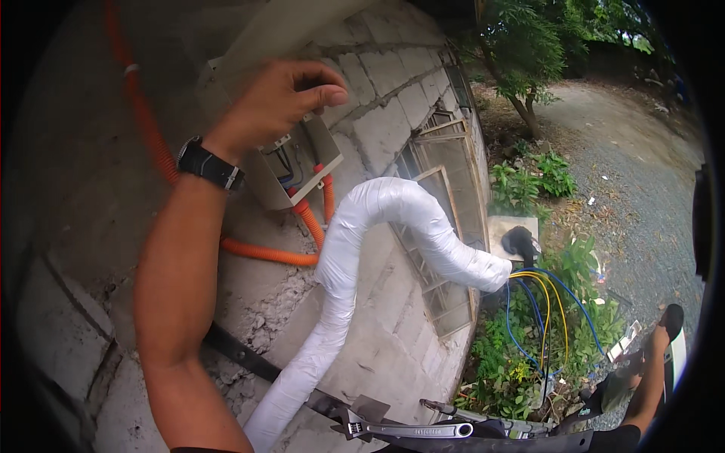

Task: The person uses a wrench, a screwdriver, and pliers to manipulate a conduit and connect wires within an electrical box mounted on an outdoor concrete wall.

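My left hand (279,106), with a black watch (210,164) on its wrist, is raised in front of a beige electrical box (264,177). Its fingers curl in, the thumb close to the index finger; anything between them is hidden. Wires and terminals show inside the box, and orange corrugated conduits (308,223) enter its lower side. At the lower right my right hand (658,343) is small in view, its fingers closed at a rounded dark thing (672,317) that I cannot identify. A thick white-wrapped pipe (355,249) bends beside the box; blue and yellow cables (545,291) hang out of its end.
An adjustable wrench (408,430) lies along a dark metal bar (332,408) close to me. Old window frames (445,174) lean against the block wall (377,83). Below are green plants (506,355) and a gravel path (642,181); a tree (525,98) stands beyond.
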Tool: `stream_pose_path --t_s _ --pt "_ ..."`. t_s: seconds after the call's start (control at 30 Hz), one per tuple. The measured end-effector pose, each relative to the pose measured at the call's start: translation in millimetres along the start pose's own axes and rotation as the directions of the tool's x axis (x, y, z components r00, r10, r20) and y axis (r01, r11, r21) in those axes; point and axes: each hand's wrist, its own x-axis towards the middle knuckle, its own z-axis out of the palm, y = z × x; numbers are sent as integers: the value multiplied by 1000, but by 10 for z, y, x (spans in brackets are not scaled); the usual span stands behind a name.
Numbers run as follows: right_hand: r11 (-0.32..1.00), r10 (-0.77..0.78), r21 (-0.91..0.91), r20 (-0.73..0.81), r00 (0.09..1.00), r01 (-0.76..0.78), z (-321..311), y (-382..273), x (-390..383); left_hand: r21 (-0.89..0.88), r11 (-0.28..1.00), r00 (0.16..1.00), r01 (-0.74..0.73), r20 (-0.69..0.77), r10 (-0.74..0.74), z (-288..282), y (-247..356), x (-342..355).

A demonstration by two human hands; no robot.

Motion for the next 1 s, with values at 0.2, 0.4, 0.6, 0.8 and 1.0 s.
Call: stream_pose_path --t_s 0.2,0.4,0.6,0.8,1.0 --pt "874 -329 426 168 929 232 -2266 -1307 -229 103 994 953 32 297 -61 181 230 143" --pt "25 -635 420 -694 339 907 -5199 -3573 -1703 63 991 801 -121 596 60 789 635 -126" --pt "-450 -591 290 -806 -38 845 -5483 -4355 -2719 -159 982 827 103 562 5 1046 862 -553" --pt "-521 -469 224 -881 -57 823 -5187 -4562 -2915 -257 961 844 101 533 54 1250 826 -803" --pt "-592 -353 152 -932 -84 792 -5202 -4714 -2861 -320 915 845 245 534 -40 1188 757 -670"
